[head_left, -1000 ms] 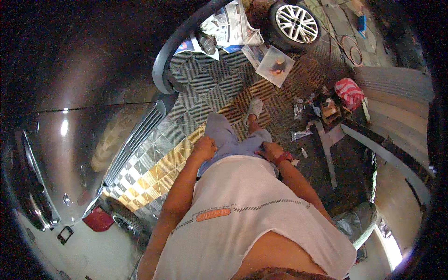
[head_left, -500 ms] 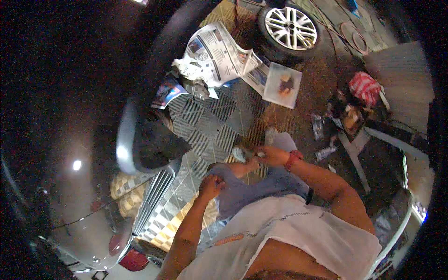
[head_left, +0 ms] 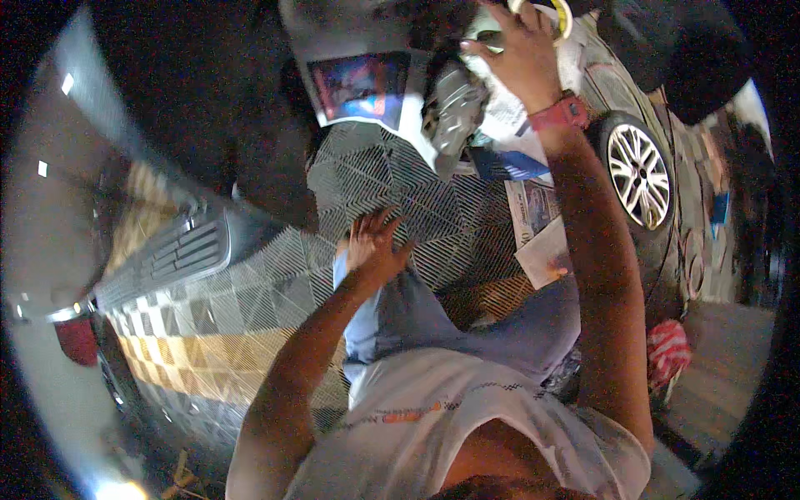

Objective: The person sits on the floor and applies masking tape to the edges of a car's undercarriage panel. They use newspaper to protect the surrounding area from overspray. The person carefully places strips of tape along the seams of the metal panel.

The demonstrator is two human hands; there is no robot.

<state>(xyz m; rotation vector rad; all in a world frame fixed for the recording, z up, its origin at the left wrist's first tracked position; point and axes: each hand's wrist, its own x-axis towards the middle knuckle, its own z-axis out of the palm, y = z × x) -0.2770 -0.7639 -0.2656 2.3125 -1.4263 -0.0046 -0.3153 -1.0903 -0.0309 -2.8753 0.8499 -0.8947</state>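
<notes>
A: Right hand [head_left: 518,52], top centre of frame, arm stretched up from lower right. Red wristband [head_left: 560,112] just below it.

B: Grip?

A: Fingers spread, palm pressed flat on crumpled newspaper [head_left: 508,108] taped over a car part. A roll of yellow tape [head_left: 557,15] sits at the fingertips, upper edge of frame. Whether the fingers close round the roll, cannot tell; partly cut off by the rim.

B: Left hand [head_left: 372,247]?

A: Centre of frame, released, fingers fanned, holding nothing. It hovers over or rests on the person's own knee in blue trousers [head_left: 467,321]; contact unclear.

B: Surroundings?

A: Patterned floor tiles [head_left: 400,192], grey above, yellow toward lower left. A silver grille strip [head_left: 171,250] at mid-left beside a glossy dark car body [head_left: 58,217]. More paper, one sheet with a coloured picture [head_left: 360,85], just left of the right hand. Alloy wheel [head_left: 637,175] at right, close to the right forearm. Loose printed sheets [head_left: 542,242] on the floor between wheel and knee. Red-and-white striped cloth [head_left: 669,354] at lower right.

B: Clothing?

A: White sleeveless shirt [head_left: 467,433], bottom centre.
</notes>
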